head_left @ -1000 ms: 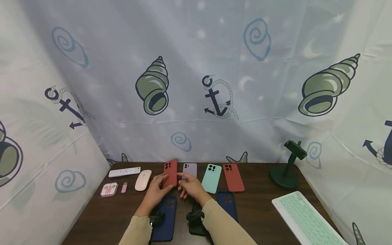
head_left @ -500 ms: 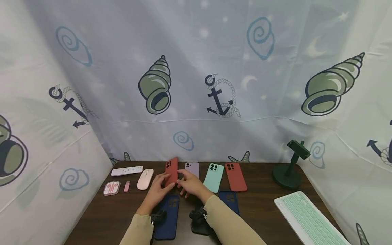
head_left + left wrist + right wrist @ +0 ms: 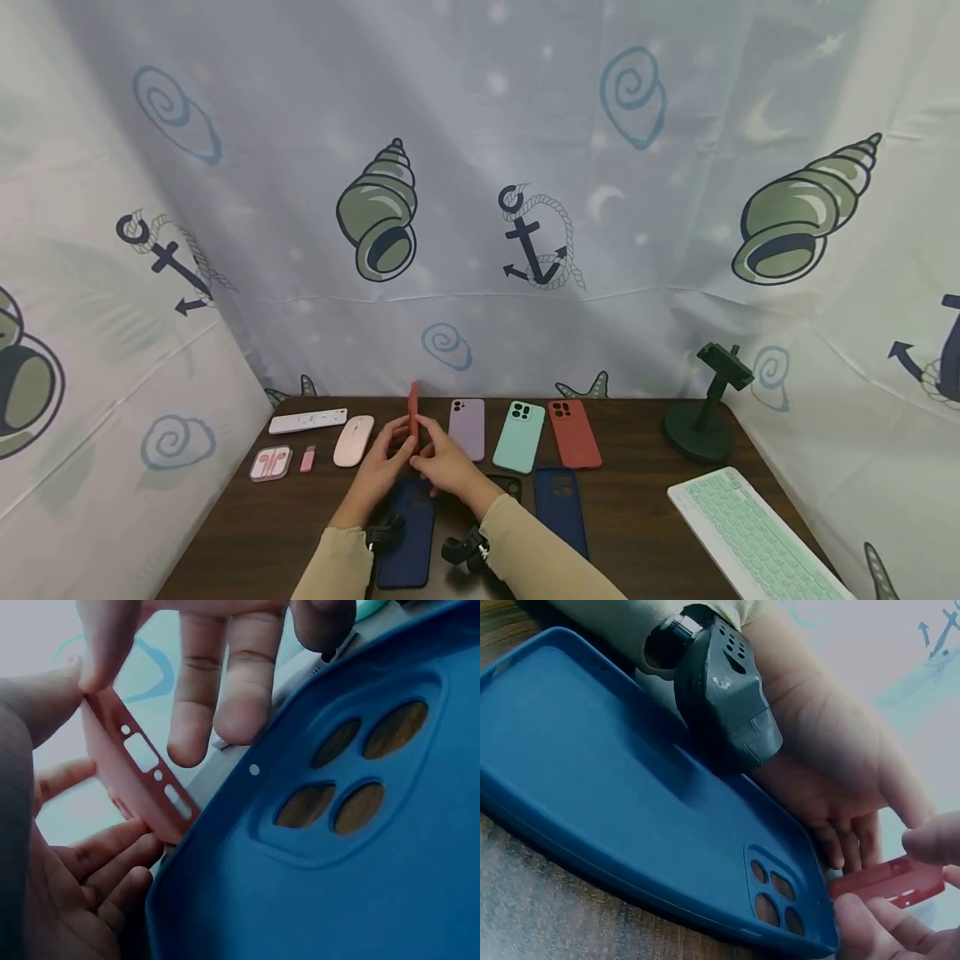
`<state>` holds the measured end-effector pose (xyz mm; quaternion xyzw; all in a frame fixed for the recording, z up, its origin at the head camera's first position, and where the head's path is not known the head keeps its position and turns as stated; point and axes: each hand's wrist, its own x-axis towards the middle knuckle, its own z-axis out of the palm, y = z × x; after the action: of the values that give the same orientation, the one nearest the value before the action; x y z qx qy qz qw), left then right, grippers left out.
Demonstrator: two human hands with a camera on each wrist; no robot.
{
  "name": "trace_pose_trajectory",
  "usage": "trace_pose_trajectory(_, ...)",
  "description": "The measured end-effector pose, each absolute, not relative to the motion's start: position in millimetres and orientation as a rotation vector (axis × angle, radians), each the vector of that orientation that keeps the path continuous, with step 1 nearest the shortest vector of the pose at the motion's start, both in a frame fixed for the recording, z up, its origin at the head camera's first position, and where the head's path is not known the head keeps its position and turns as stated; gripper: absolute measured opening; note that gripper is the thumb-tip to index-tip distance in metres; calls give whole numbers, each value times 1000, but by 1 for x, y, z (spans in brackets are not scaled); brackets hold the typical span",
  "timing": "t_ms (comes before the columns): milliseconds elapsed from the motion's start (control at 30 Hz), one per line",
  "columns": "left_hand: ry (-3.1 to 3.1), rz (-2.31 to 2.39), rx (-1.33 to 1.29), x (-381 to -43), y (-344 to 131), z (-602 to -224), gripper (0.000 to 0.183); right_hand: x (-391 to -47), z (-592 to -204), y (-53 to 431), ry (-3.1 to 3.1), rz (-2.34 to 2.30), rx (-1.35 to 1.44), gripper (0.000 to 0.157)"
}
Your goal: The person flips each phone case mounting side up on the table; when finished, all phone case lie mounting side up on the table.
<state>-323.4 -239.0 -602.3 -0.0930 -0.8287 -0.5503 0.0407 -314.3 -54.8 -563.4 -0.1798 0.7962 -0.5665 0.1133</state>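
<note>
Between both hands a red phone case stands raised, narrow side toward the head camera. My left hand grips it from the left, thumb near its lower end. My right hand holds it from the right, index finger along its side. In the left wrist view the bottom end of the red case shows port cutouts, with left fingers beneath it. Under the left wrist lies a blue phone case, its hollow inside facing up in the right wrist view. A black case is mostly hidden by the right arm.
Behind lie purple, mint and red cases; another blue case is right of the hands. Left are a mouse, remote, USB stick and earphone box. A green stand and keyboard sit right.
The red case has turned from showing its camera side to edge-on. My right hand has moved left, from beside the case to holding it, uncovering the purple case.
</note>
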Motion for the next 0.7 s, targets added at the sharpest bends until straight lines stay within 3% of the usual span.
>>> trace_pose_trajectory(367, -2501, -1603, -364, -329, -242, -608, 56, -315, -566, -54, 2484, -1472, -656, 75)
trace_pose_trajectory(700, -2438, -1784, -328, -325, -245, -605, 55, -315, -568, -61, 2568, -1292, -660, 37)
